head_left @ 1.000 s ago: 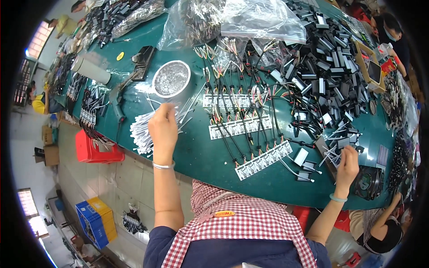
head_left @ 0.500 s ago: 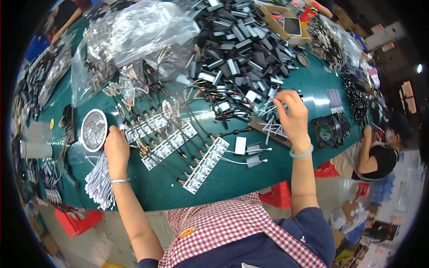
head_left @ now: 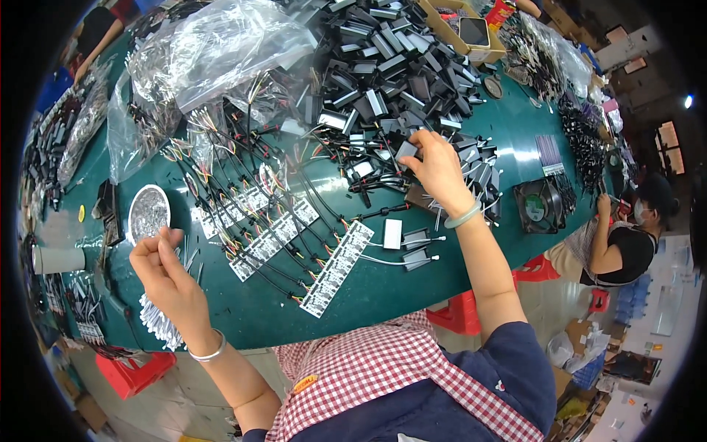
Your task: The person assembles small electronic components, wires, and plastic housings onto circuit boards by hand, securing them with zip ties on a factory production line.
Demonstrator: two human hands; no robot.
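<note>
My right hand [head_left: 442, 171] pinches a small grey rectangular casing [head_left: 406, 152] between thumb and fingers, at the near edge of a pile of black casings [head_left: 412, 66]. My left hand [head_left: 171, 283] is closed, fingertips together, just below a white-rimmed round bowl [head_left: 168, 210] of tiny silvery parts; anything in its fingers is too small to make out. Under that hand lies a bundle of white cable ties [head_left: 158, 324]. Between my hands lie white circuit-board strips [head_left: 337, 271] with wires attached. Beside the nearest strip are a white-faced casing [head_left: 392, 234] and two dark casings [head_left: 416, 258] with white ties.
Clear plastic bags [head_left: 228, 51] of wired parts lie at the far left. A black fan [head_left: 539, 208] and a cardboard box [head_left: 479, 53] with a phone [head_left: 473, 31] are on the right. A co-worker [head_left: 626, 243] sits at the right; red stools [head_left: 136, 374] stand below the table edge.
My right hand has moved left and slightly nearer, from the white ties to the grey casing, now gripped. My left hand has come away from the bowl's side, toward me and left.
</note>
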